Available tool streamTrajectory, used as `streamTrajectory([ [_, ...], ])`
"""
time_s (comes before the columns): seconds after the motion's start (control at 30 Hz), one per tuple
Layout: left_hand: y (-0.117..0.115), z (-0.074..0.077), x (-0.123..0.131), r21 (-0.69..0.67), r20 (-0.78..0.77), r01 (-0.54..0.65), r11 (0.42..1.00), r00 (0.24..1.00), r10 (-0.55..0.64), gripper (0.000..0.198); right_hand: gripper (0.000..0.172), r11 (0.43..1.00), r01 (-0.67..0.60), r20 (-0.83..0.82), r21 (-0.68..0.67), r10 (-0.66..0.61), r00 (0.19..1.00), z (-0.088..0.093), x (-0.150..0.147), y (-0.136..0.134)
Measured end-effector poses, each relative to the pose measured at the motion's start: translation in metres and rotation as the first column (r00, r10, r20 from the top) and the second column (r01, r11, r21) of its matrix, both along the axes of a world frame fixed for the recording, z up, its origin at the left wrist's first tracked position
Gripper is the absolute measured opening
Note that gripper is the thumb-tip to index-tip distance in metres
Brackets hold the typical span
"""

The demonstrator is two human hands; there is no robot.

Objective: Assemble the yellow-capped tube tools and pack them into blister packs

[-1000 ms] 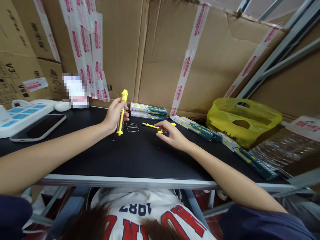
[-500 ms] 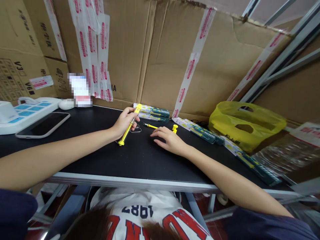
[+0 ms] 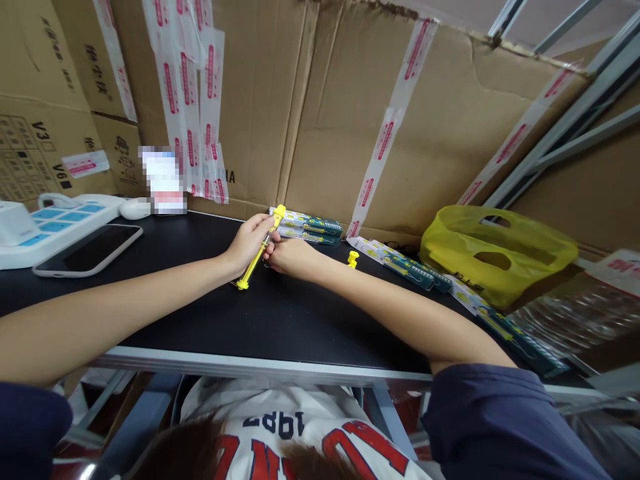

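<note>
My left hand (image 3: 251, 241) is closed around a slim yellow tube with a clear middle section (image 3: 261, 251), held tilted above the black table (image 3: 300, 320). The yellow cap end points up and away from me, and the lower yellow end points towards me. Right beside it, my right hand (image 3: 293, 258) has its fingers curled together close to the tube's middle. Its fingertips are mostly hidden, so I cannot make out what is in them. To the right of that wrist stands a small yellow knob-shaped plastic piece (image 3: 353, 259).
Printed card packs (image 3: 320, 228) lie behind my hands, and several more packs (image 3: 400, 262) run along the right. A yellow plastic bag (image 3: 495, 253) sits at the right. On the left are a phone (image 3: 90, 251) and a white power strip (image 3: 60, 223). Cardboard walls the back.
My right hand has moved left to the tube, and its fingers have curled. The thin yellow rod and the wire loop are now hidden behind it. My left hand stays nearly still.
</note>
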State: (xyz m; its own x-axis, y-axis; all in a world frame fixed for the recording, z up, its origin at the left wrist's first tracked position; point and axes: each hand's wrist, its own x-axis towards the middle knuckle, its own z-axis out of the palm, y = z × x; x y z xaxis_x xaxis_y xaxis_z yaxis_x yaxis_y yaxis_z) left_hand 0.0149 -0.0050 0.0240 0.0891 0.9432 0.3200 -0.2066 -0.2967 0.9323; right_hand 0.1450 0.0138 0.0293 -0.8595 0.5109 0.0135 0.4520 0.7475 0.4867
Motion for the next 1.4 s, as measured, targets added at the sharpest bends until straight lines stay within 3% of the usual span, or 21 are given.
streamTrajectory([
  [0.3,-0.011,0.002,0.005,0.036,-0.096,0.087,0.996,0.992,-0.084,0.011,0.008,0.984,0.052,-0.153,-0.168,-0.079,0.985,0.006,0.035,-0.014],
  [0.47,-0.014,0.001,0.007,0.042,-0.126,0.112,0.993,0.986,-0.105,0.010,0.025,0.959,0.042,-0.184,-0.282,-0.097,0.978,0.008,0.037,-0.012],
  [0.67,-0.012,0.003,0.005,0.053,-0.104,0.076,0.996,0.992,-0.071,0.009,0.020,0.912,0.144,-0.099,-0.384,-0.196,0.976,0.010,0.019,0.001],
  [0.8,-0.014,0.004,0.005,0.027,-0.106,0.072,0.997,0.992,-0.069,0.010,0.032,0.888,0.039,-0.209,-0.458,-0.150,0.966,0.003,0.033,-0.008],
  [0.9,-0.016,0.003,0.006,-0.039,-0.168,0.089,0.995,0.981,-0.095,0.011,0.031,0.872,-0.060,-0.421,-0.486,-0.174,0.890,-0.005,0.054,-0.020],
  [1.1,-0.017,-0.008,0.008,-0.199,-0.296,0.158,0.967,0.931,-0.213,0.015,0.002,0.819,-0.214,-0.714,-0.532,-0.298,0.634,-0.012,0.080,-0.033],
  [1.17,-0.020,-0.011,0.009,-0.236,-0.321,0.194,0.952,0.909,-0.265,0.017,0.010,0.838,-0.197,-0.767,-0.508,-0.336,0.547,-0.011,0.081,-0.035],
  [1.27,-0.025,-0.012,0.012,-0.297,-0.339,0.214,0.931,0.888,-0.312,0.017,0.014,0.915,-0.147,-0.839,-0.375,-0.268,0.474,-0.009,0.080,-0.038],
  [1.4,-0.032,-0.012,0.016,-0.358,-0.351,0.240,0.902,0.861,-0.368,0.018,0.010,0.984,-0.070,-0.822,-0.164,-0.097,0.561,-0.008,0.080,-0.042],
])
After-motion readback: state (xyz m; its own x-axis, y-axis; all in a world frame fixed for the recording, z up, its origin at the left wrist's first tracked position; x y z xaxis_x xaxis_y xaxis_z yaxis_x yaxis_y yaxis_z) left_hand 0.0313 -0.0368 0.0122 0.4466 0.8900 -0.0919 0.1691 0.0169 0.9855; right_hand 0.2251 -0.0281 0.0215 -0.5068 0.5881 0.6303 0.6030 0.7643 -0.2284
